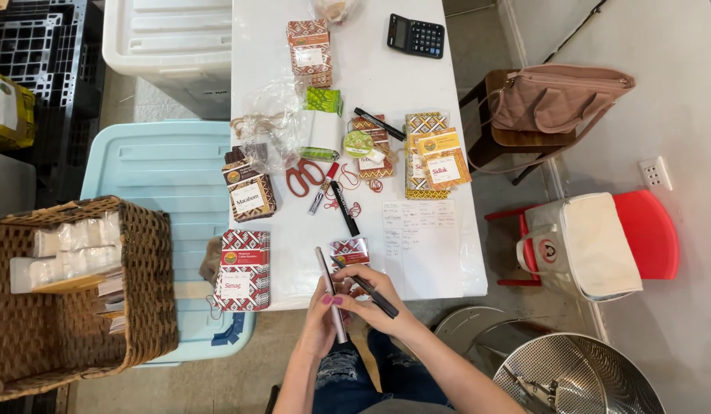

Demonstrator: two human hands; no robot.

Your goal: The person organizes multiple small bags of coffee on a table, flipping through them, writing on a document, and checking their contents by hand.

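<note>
Both hands [348,303] perhaps gripping pen [371,291].

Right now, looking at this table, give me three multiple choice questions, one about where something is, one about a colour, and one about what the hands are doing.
1. Where is the calculator?
A. at the far end of the white table
B. inside the wicker basket
C. on the red chair

2. What colour are the scissors' handles?
A. blue
B. red
C. green

3. What does the right hand hold?
A. nothing
B. a cup
C. a black pen

Answers: 1 A, it lies near the table's far edge. 2 B, both handle loops are red. 3 C, the pen sits between its fingers, while the left hand grips a thin flat item edge-on.
</note>
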